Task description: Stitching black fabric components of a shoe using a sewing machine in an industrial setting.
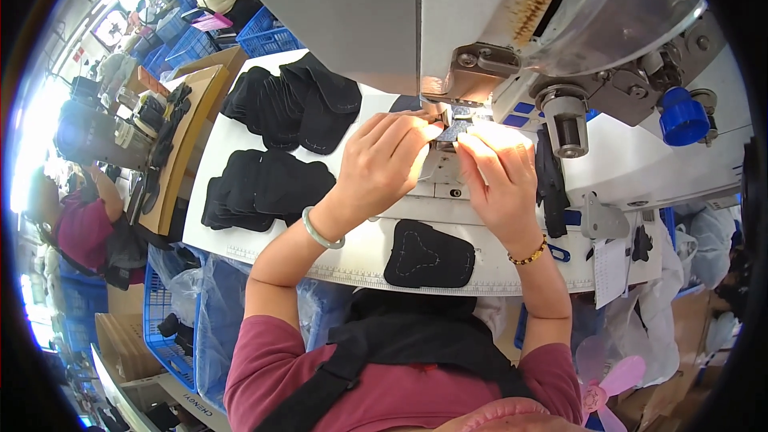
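Both my hands are at the needle area of a white sewing machine (480, 0), under its lit presser part. My left hand (386, 152), with a pale bangle on the wrist, has its fingers bent and pressed together left of the needle. My right hand (502, 172), wearing a beaded bracelet, pinches on the other side, its fingertips washed out by the lamp. What lies between the fingertips is mostly hidden. Near the table's front edge, below my hands, lies a black fabric piece (432, 256) with a light stitched outline.
Black fabric pieces lie in an upper stack (308, 104) and a lower stack (268, 188) on the white table's left. A measuring tape (352, 272) runs along the front edge. Blue-handled snips (558, 254) lie at right. A lined blue basket (172, 328) stands lower left; other people work beyond.
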`<state>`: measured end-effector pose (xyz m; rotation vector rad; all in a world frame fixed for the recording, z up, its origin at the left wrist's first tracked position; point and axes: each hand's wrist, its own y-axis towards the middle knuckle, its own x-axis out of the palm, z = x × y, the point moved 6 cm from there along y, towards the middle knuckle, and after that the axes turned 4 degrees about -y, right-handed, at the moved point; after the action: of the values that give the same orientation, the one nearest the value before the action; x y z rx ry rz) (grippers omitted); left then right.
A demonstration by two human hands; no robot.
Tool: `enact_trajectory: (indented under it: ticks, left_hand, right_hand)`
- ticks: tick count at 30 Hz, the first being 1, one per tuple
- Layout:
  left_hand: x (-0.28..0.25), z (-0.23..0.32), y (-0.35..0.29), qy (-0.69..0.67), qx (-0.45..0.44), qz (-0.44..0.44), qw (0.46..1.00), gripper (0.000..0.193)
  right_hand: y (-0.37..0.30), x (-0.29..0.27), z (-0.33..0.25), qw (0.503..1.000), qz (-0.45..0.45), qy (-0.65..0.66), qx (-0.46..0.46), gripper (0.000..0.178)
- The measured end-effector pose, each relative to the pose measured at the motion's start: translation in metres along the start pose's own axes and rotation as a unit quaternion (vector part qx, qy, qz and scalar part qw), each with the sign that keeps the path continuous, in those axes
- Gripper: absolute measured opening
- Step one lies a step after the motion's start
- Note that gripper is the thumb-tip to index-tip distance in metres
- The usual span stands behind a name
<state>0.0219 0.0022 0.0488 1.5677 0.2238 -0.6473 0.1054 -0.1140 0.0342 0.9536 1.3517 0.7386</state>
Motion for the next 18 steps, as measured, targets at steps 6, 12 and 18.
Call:
enact_trajectory:
  ticks: [6,12,18]
  left_hand:
    - [0.002,0.022,0.006,0.117,0.035,-0.07,0.99,0.024]
    - [-0.001,-0.015,-0.004,-0.071,-0.039,-0.059,0.995,0.037]
    - [-0.007,-0.039,-0.009,-0.143,0.015,-0.113,0.983,0.056]
  right_hand:
    - [0.001,0.002,0.01,0.998,-0.044,0.013,0.045,0.018]
    - [0.004,0.001,0.008,0.998,-0.037,-0.001,0.046,0.019]
    - [0.001,0.005,0.011,0.997,-0.029,0.029,0.058,0.021]
